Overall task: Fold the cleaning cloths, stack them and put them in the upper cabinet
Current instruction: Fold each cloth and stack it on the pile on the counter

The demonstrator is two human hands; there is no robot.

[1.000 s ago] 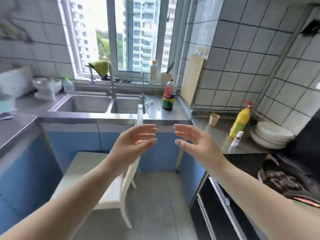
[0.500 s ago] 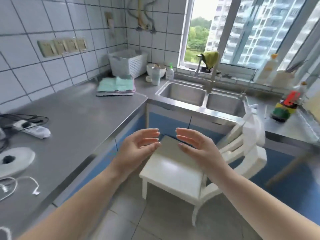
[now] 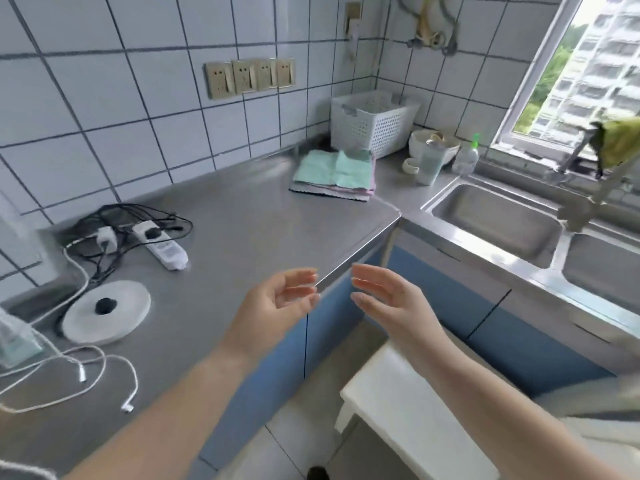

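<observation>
Reaching out over the steel worktop (image 3: 242, 230), both hands bare and holding nothing.

Left hand (image 3: 273, 306) and right hand (image 3: 391, 303) hover palms facing, fingers relaxed; cleaning cloths (image 3: 334, 174) lie stacked far back on the worktop, just before the white basket (image 3: 372, 124).

Left hand (image 3: 277, 303) and right hand (image 3: 391, 299) raised, palms facing, fingers relaxed.

Before the cleaning cloths (image 3: 334, 175) we find open steel counter (image 3: 249, 230) toward its near edge; behind them the white basket (image 3: 372, 128) blocks, right of them a cup (image 3: 428, 164), far left tangled cables (image 3: 114, 230).
</observation>
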